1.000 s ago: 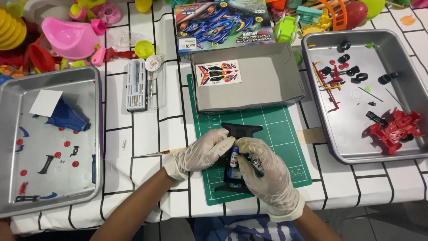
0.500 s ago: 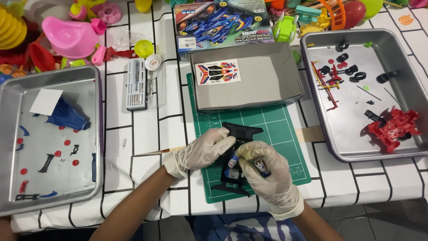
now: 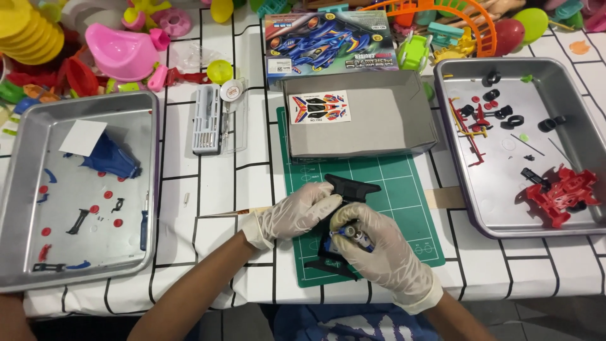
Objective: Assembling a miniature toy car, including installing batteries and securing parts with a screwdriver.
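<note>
A black toy-car chassis (image 3: 348,189) lies lengthwise on the green cutting mat (image 3: 410,189) in front of me. My left hand (image 3: 297,211), in a translucent glove, grips the chassis from its left side. My right hand (image 3: 375,249), also gloved, pinches a small blue and silver part (image 3: 351,235) against the middle of the chassis. The chassis's near end (image 3: 328,265) pokes out below my hands; its middle is hidden by my fingers.
A grey box lid with a sticker sheet (image 3: 356,117) sits behind the mat. A steel tray (image 3: 151,189) at left holds blue and red parts; another tray (image 3: 454,158) at right holds a red frame (image 3: 565,196) and black wheels. A clear tool case (image 3: 211,120) and toys lie behind.
My right hand has slid slightly right and nearer along the chassis, now pinching the small blue part. My left hand keeps its grip.
</note>
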